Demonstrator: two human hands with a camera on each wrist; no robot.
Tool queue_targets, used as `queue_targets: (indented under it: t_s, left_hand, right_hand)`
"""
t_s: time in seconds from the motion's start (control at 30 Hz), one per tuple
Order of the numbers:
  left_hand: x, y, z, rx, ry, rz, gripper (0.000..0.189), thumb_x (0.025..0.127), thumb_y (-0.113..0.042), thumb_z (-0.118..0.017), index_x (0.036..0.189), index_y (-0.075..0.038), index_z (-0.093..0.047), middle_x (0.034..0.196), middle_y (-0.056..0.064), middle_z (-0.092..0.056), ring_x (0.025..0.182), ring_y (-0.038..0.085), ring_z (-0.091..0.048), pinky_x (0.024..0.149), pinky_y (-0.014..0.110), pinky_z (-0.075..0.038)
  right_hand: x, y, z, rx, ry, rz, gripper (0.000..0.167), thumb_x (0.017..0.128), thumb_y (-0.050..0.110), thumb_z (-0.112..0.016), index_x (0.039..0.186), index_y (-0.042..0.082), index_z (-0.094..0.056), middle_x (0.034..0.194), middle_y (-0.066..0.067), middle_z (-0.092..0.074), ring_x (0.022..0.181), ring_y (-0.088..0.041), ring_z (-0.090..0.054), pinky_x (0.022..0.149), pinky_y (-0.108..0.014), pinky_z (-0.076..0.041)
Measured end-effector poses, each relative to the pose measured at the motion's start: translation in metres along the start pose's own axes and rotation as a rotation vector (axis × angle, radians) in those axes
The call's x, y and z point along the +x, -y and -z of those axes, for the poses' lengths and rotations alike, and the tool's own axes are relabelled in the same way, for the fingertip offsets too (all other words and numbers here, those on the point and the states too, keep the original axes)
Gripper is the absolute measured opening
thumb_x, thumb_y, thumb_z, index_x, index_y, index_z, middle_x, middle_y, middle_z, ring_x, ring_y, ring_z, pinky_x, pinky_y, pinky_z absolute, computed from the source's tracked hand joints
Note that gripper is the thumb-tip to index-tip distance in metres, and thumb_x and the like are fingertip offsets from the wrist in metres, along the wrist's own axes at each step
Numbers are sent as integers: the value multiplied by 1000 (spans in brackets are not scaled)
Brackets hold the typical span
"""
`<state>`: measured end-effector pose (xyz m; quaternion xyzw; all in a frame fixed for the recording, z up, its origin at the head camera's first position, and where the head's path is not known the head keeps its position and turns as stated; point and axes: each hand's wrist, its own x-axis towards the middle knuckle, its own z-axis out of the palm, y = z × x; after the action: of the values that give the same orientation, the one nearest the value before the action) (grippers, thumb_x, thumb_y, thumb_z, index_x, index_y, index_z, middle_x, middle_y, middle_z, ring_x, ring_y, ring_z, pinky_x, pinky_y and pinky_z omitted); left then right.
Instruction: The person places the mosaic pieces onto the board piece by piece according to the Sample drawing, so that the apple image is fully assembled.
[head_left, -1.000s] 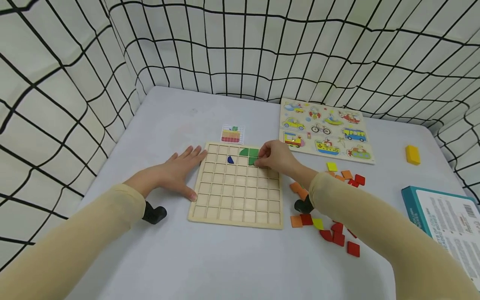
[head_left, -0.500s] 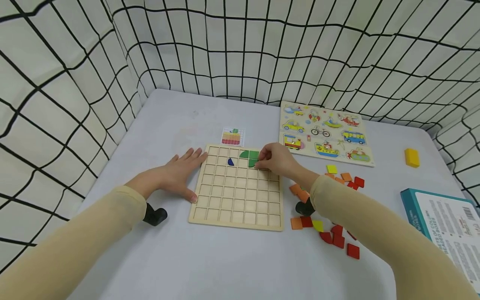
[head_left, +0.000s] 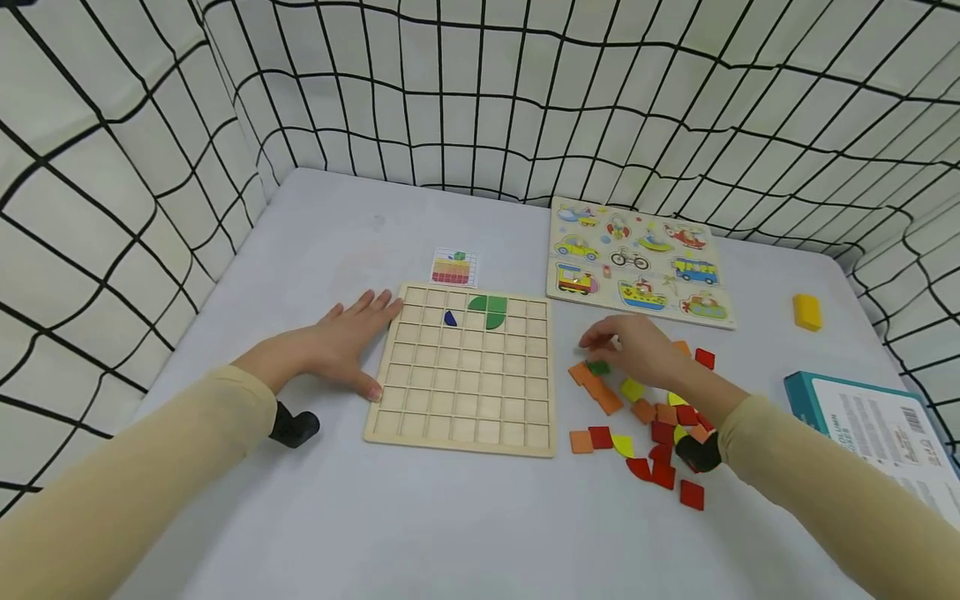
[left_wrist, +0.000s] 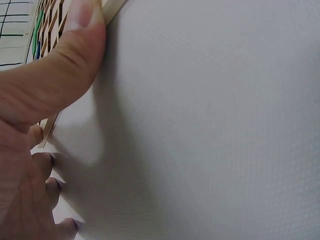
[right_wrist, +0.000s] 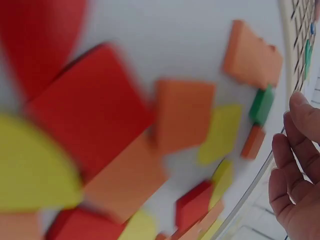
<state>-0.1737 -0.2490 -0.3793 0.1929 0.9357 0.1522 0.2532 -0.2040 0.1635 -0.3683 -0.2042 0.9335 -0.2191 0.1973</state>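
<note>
The right hand [head_left: 637,346] is released, its fingers loosely bent in the air above the table. One loose green piece [head_left: 597,367] lies near its fingertips, apart from them in the right wrist view, with orange pieces [head_left: 602,396] beside it. The left hand [head_left: 341,343] is also released and spread, its thumb and index finger touching the left edge of the wooden board [head_left: 480,383].

On that gridded board sit three green pieces [head_left: 495,307], grouped together in the upper part, and one blue piece [head_left: 450,318] to their left. Right of the board lie red pieces [head_left: 663,475], yellow pieces [head_left: 623,446] and more orange ones; some are overlapped or hidden by the arm, so the full count cannot be told. One red square [head_left: 692,495] lies nearest the table's front edge.

Beyond the board there is one small picture card [head_left: 453,268], just behind its top edge. Farther right is one puzzle [head_left: 637,261] with ten larger pictures, among them a bicycle, a bus and a train. One yellow block [head_left: 807,312] stands well apart, and one teal box [head_left: 802,400] bears a barcode [head_left: 913,417] and a white label [head_left: 873,429] whose print is too small to read.
</note>
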Motion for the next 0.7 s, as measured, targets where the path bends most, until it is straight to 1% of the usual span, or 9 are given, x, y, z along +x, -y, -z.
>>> queue_targets:
  t_s: [0.1, 0.2, 0.3, 0.53, 0.7]
  left_hand:
    - [-1, 0, 1, 1, 1, 6, 135, 69, -49, -92, 164, -1, -8, 170, 26, -1, 157, 49, 4, 121, 75, -5]
    - [-2, 1, 1, -6, 3, 6, 135, 70, -48, -92, 164, -1, -7, 170, 26, -1, 157, 48, 4, 120, 75, -4]
    - [-3, 1, 1, -16, 1, 1, 136, 69, -48, -92, 163, 0, -7, 170, 27, 0, 157, 49, 4, 120, 75, -4]
    - [-2, 1, 0, -23, -2, -8, 137, 67, -49, -92, 163, -1, -8, 170, 27, -1, 157, 49, 4, 120, 76, -3]
    - [-1, 0, 1, -17, -1, -9, 137, 67, -50, -92, 164, -1, -8, 170, 26, 0, 157, 48, 5, 120, 75, -3]
  right_hand:
    - [-9, -8, 1, -26, 13, -14, 23, 95, 10, -73, 118, 7, -76, 112, -7, -74, 109, -26, -62, 98, -47, -55]
    - [-14, -13, -1, -28, 11, -27, 27, 93, 12, -75, 120, 7, -75, 113, -7, -72, 111, -27, -61, 99, -48, -54]
    - [-14, -17, -4, -24, 5, -38, 30, 94, 13, -75, 123, 7, -74, 114, -8, -70, 111, -27, -61, 99, -47, -55]
    - [-14, -21, -11, -10, -13, -62, 28, 94, 13, -74, 122, 8, -73, 114, -8, -68, 110, -27, -60, 96, -44, -56]
    - [-17, -22, -12, -27, -30, -47, 29, 94, 13, -75, 122, 7, -73, 114, -9, -68, 109, -27, -60, 96, -46, -56]
